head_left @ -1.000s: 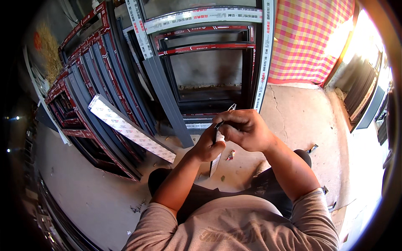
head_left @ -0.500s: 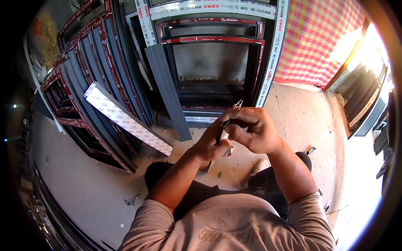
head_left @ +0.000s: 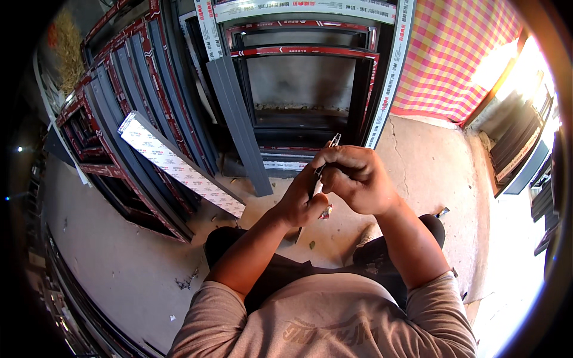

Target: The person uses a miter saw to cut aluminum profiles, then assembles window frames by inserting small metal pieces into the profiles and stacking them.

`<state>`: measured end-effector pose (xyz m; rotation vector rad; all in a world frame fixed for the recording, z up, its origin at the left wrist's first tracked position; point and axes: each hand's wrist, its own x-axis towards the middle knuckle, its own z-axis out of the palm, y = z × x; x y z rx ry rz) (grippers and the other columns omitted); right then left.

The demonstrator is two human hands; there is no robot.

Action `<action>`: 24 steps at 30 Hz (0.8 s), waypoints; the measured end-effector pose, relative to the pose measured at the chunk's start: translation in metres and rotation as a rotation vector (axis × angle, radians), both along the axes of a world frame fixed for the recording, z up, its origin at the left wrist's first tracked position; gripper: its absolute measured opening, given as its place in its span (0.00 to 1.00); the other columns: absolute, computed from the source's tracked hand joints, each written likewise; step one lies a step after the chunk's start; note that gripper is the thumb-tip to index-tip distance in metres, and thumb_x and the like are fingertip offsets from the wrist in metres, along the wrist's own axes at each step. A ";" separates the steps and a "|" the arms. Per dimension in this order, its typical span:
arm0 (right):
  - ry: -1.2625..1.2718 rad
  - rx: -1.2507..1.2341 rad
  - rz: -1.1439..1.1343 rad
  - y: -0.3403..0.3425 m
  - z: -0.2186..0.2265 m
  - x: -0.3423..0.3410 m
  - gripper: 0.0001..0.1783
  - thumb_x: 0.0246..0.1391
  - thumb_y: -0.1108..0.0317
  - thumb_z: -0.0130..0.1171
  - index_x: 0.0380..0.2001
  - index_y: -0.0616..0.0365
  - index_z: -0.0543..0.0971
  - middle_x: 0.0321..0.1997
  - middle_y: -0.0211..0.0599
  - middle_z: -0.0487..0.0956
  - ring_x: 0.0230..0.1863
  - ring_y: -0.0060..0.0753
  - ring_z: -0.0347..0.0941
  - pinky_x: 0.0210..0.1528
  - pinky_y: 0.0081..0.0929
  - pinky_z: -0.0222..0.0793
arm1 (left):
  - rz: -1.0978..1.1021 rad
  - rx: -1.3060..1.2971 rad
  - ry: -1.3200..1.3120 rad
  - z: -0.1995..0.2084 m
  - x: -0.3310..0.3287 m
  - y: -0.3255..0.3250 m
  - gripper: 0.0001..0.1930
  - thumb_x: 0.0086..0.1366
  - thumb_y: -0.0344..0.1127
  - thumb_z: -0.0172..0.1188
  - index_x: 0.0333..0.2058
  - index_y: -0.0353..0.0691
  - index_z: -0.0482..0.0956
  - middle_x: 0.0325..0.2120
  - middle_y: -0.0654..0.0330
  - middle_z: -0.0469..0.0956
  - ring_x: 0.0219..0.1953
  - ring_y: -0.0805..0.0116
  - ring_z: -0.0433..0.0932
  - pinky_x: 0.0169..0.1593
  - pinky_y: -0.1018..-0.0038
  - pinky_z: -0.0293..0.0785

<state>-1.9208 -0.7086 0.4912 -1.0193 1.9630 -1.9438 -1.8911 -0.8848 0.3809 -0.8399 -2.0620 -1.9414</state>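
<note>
Above my lap, both hands meet around a narrow metal profile piece [head_left: 335, 139]. Its bright, hollow-looking end sticks out past the fingers, and most of its length is hidden by them. My left hand [head_left: 300, 200] is closed on its lower side, thumb pressed in. The right hand [head_left: 355, 179] curls over the upper part with bent fingers. A thin dark strip [head_left: 299, 235] shows below the left hand; whether it belongs to the same piece I cannot tell. Just under the hands a small shiny red-and-silver scrap [head_left: 326, 212] appears.
Dark frames with red tape [head_left: 128, 173] lean in a stack at left. A white-filmed panel [head_left: 182, 168] and a grey board [head_left: 240, 128] slant before them. A large taped frame [head_left: 391, 77] stands ahead. At right hang a checked curtain [head_left: 447, 59] and, beyond, dark profiles [head_left: 516, 149].
Both hands have shifted slightly up and away from my body with the metal profile piece still between them. The grip looks nearly the same.
</note>
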 end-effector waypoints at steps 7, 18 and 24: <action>-0.060 -0.157 -0.016 -0.005 -0.014 0.014 0.24 0.62 0.83 0.52 0.61 0.67 0.75 0.37 0.34 0.79 0.38 0.22 0.77 0.42 0.24 0.76 | 0.070 -0.023 0.039 -0.004 -0.001 -0.002 0.48 0.53 0.24 0.47 0.77 0.33 0.50 0.54 0.54 0.73 0.48 0.66 0.74 0.57 0.70 0.73; -0.225 -0.306 -0.053 -0.008 -0.011 0.026 0.34 0.61 0.82 0.60 0.70 0.62 0.66 0.36 0.28 0.75 0.36 0.18 0.74 0.40 0.19 0.75 | 0.109 -0.036 -0.018 -0.003 0.006 0.006 0.38 0.66 0.37 0.55 0.73 0.32 0.57 0.63 0.51 0.70 0.67 0.58 0.68 0.69 0.62 0.63; -0.084 -0.100 -0.427 -0.019 -0.019 0.017 0.30 0.53 0.83 0.53 0.61 0.61 0.68 0.34 0.31 0.76 0.34 0.20 0.70 0.40 0.21 0.70 | 0.120 -0.087 -0.018 -0.003 0.003 0.011 0.48 0.56 0.25 0.52 0.77 0.31 0.47 0.75 0.42 0.56 0.78 0.47 0.56 0.78 0.58 0.49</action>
